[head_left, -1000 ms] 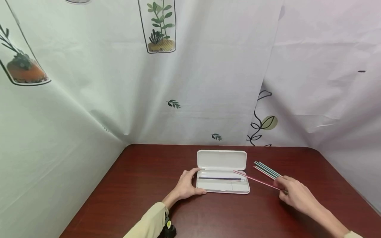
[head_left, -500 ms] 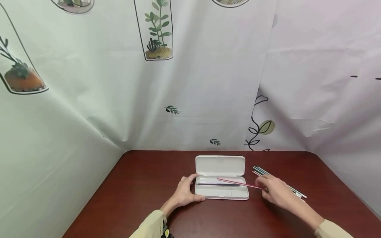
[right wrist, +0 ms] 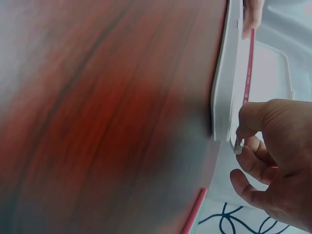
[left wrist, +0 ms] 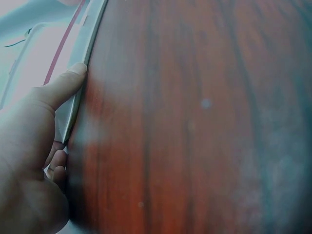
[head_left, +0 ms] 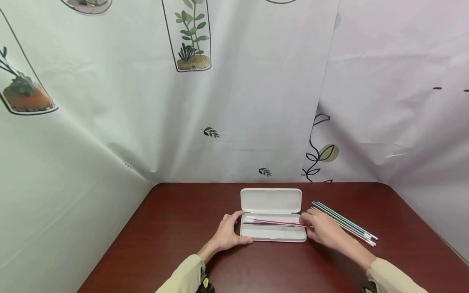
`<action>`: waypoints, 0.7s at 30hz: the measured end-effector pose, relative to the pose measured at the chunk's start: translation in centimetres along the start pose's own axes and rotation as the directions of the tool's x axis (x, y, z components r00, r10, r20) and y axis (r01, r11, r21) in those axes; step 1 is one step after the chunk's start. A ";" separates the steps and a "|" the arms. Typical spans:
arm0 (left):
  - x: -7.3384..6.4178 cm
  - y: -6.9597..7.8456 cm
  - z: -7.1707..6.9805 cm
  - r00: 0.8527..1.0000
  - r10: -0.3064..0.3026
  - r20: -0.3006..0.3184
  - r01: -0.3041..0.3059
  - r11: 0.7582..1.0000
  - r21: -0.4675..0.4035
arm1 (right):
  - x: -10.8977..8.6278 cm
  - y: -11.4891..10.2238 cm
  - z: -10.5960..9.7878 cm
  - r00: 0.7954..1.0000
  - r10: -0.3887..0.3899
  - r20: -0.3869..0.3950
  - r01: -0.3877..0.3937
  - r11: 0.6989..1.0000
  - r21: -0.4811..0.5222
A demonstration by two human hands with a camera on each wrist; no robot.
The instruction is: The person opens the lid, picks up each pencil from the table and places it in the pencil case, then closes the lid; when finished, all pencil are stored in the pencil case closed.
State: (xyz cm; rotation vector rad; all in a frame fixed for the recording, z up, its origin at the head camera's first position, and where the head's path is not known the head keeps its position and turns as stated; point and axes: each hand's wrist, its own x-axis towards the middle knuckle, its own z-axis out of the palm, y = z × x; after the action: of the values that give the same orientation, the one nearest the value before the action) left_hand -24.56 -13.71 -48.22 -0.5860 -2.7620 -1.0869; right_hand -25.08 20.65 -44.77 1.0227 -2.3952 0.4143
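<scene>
A white pencil case (head_left: 264, 239) lies on the table with its lid (head_left: 271, 200) raised at the back. My left hand (head_left: 226, 235) holds the case's left end, thumb on the front edge and fingers behind. Between thumb and fingers, my right hand (head_left: 324, 228) pinches a red pencil (head_left: 275, 222) close to its silver end (right wrist: 239, 146), at the case's right side. The pencil reaches leftward over the case's rear compartment, slightly tilted. A dark pencil (head_left: 250, 223) lies in that compartment, partly covered by the red one. In the left wrist view, my thumb (left wrist: 68, 85) presses on the case's rim.
Several green and whitish pencils (head_left: 344, 219) lie slantwise on the table to the right of the case, beyond my right hand. The dark red wooden table (head_left: 190, 215) ends at a white patterned cloth (head_left: 256, 122) behind it and at the sides.
My right hand has moved left from the loose pencils to the case, bringing the red pencil over the rear compartment. The other pencils it was near stay on the table. My left hand keeps its hold.
</scene>
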 end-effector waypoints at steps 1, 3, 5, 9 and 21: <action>0.0 0.0 0.0 1.000 0.002 0.000 -0.002 1.000 0.002 | 0.1 -0.1 0.1 1.000 -0.007 -0.001 0.007 1.000 -0.002; 0.0 0.0 0.0 1.000 0.006 0.000 -0.006 1.000 -0.001 | 0.3 -0.2 0.2 1.000 -0.010 0.009 0.010 1.000 -0.002; 0.0 0.0 -0.1 1.000 0.013 -0.003 -0.013 1.000 0.000 | 0.4 -0.3 0.3 1.000 -0.005 0.024 0.005 1.000 -0.010; 0.0 0.1 -0.2 1.000 0.017 -0.008 -0.017 1.000 -0.001 | 0.9 -0.5 0.4 0.998 0.022 0.065 -0.021 1.000 -0.014; 0.1 0.0 -0.1 1.000 0.013 -0.008 -0.013 1.000 -0.002 | 1.8 -1.4 1.0 0.991 0.034 0.128 -0.035 0.999 0.001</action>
State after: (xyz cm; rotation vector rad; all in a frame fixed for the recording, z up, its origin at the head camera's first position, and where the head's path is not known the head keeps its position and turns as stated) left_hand -24.65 -13.72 -48.14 -0.5971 -2.7465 -1.0874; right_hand -25.47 18.24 -44.44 1.0391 -2.5293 0.3755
